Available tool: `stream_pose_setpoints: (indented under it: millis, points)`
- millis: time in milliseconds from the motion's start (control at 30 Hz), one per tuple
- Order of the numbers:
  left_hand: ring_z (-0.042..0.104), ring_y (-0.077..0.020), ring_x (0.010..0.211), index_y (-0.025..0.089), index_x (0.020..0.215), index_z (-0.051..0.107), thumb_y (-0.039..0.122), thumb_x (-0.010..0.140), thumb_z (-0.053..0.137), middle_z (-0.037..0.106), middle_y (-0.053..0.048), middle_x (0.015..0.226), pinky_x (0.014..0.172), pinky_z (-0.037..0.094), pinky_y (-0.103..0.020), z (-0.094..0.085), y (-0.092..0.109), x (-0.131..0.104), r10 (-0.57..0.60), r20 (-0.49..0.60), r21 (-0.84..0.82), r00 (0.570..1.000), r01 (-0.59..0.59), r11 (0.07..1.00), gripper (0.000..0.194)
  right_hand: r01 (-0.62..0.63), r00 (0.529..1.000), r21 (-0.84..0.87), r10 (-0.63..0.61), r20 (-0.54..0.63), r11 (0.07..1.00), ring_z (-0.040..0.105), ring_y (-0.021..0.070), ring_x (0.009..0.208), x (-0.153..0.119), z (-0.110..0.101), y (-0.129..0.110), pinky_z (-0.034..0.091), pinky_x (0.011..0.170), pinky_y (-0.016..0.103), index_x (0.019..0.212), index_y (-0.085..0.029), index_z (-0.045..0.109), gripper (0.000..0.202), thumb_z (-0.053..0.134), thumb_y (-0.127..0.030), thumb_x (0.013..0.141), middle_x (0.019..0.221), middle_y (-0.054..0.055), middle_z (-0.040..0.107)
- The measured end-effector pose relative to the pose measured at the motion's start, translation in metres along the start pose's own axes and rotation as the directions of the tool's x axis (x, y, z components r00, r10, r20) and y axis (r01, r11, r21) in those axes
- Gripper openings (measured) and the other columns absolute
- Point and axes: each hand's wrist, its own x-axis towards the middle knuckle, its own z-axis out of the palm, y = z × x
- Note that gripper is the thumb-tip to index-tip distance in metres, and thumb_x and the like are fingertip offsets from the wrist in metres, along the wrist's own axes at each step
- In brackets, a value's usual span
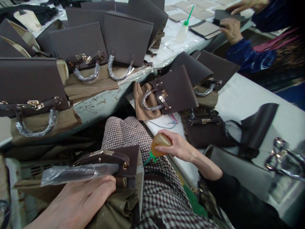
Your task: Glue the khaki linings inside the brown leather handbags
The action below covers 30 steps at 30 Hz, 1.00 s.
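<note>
A dark brown handbag (133, 156) lies across my lap, its brown lining (119, 206) turned out towards me and its handle wrapped in clear plastic (78, 173). My left hand (88, 197) grips the bag near the handle, the fingertips hidden behind the bag's edge. In my right hand (177, 146) is a squeeze bottle (160, 144) of amber liquid, tipped downward. Its green nozzle (150, 157) points at the pale side edge (140, 181) of the bag; I cannot tell whether the tip touches it.
More brown handbags (81, 44) crowd the left table, and others (176, 90) lie on the white table (252, 95) at right. Another bottle with a green nozzle (182, 31) stands at the back. A co-worker's hands (232, 30) handle dark panels at top right. A plastic crate (16, 187) sits lower left.
</note>
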Motion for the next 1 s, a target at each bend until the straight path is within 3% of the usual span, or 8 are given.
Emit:
stream_pose_setpoints:
  millis: [233, 367, 500, 633, 700, 833, 1000]
  points:
    - [0.076, -0.0161, 0.099, 0.027, 0.125, 0.050, 0.008, 0.082, 0.041, 0.081, 0.000, 0.110, 0.096, 0.054, -0.021, 0.003, -0.001, -0.007, -0.035, -0.014, -0.021, 0.999, 0.035, 0.999, 0.048, -0.012, 0.987, 0.042, 0.019, -0.158, 0.999, 0.067, 0.0248, 0.084, -0.003, 0.008, 0.004, 0.054, 0.077, 0.039, 0.113, -0.019, 0.064, 0.042, 0.078, -0.044, 0.083, 0.094, 0.004, 0.070]
    - [0.076, -0.0144, 0.097, 0.026, 0.124, 0.048, 0.009, 0.083, 0.040, 0.081, 0.000, 0.107, 0.093, 0.054, -0.018, 0.003, -0.002, -0.006, 0.000, -0.008, 0.023, 1.000, 0.000, 1.000, 0.045, 0.084, 0.955, -0.050, -0.095, -0.282, 0.995, 0.068, 0.0277, 0.092, -0.004, 0.018, 0.011, 0.055, 0.085, 0.042, 0.118, -0.019, 0.061, 0.047, 0.080, -0.045, 0.083, 0.105, 0.008, 0.071]
    - [0.077, -0.0123, 0.093, 0.025, 0.123, 0.049, 0.011, 0.083, 0.042, 0.081, 0.001, 0.105, 0.088, 0.054, -0.015, 0.002, -0.005, -0.003, 0.049, -0.008, 0.046, 0.999, -0.049, 0.998, 0.043, 0.154, 0.954, -0.080, -0.169, -0.246, 0.985, 0.067, 0.0268, 0.090, -0.008, 0.021, 0.015, 0.054, 0.084, 0.041, 0.116, -0.021, 0.061, 0.045, 0.080, -0.044, 0.083, 0.103, 0.007, 0.071]
    - [0.076, -0.0130, 0.096, 0.025, 0.124, 0.052, 0.011, 0.082, 0.043, 0.081, 0.002, 0.109, 0.091, 0.054, -0.016, 0.005, -0.007, -0.004, 0.042, -0.031, 0.034, 0.999, -0.041, 0.999, 0.045, 0.071, 0.994, 0.003, -0.071, -0.083, 0.997, 0.065, 0.0230, 0.084, -0.013, 0.016, 0.013, 0.053, 0.078, 0.037, 0.111, -0.022, 0.064, 0.037, 0.081, -0.040, 0.083, 0.096, 0.003, 0.070]
    - [0.076, -0.0128, 0.098, 0.025, 0.124, 0.053, 0.009, 0.082, 0.042, 0.081, 0.002, 0.110, 0.092, 0.053, -0.016, 0.007, -0.006, -0.007, 0.039, -0.044, 0.027, 0.998, -0.038, 0.999, 0.046, 0.007, 0.998, 0.057, -0.003, -0.063, 0.998, 0.064, 0.0221, 0.081, -0.014, 0.014, 0.012, 0.054, 0.073, 0.035, 0.110, -0.022, 0.065, 0.037, 0.081, -0.040, 0.082, 0.093, 0.002, 0.068]
    - [0.076, -0.0122, 0.098, 0.023, 0.124, 0.054, 0.008, 0.080, 0.040, 0.081, 0.002, 0.108, 0.092, 0.053, -0.016, 0.010, -0.008, -0.017, 0.041, -0.045, 0.063, 0.998, -0.038, 0.997, 0.048, -0.113, 0.974, 0.267, 0.160, -0.163, 0.957, 0.062, 0.0208, 0.072, -0.013, 0.014, 0.007, 0.049, 0.049, 0.028, 0.115, -0.021, 0.063, 0.047, 0.080, -0.048, 0.080, 0.091, 0.003, 0.065]
    - [0.077, -0.0186, 0.099, 0.021, 0.125, 0.057, 0.012, 0.087, 0.047, 0.081, -0.003, 0.110, 0.094, 0.058, -0.024, 0.015, -0.039, -0.029, 0.017, -0.089, 0.136, 0.996, -0.005, 0.991, 0.040, -0.020, 0.934, 0.495, 0.193, -0.301, 0.869, 0.053, 0.0137, 0.055, -0.007, 0.017, 0.000, 0.045, 0.046, 0.027, 0.108, -0.019, 0.062, 0.047, 0.083, -0.050, 0.080, 0.079, -0.001, 0.063]
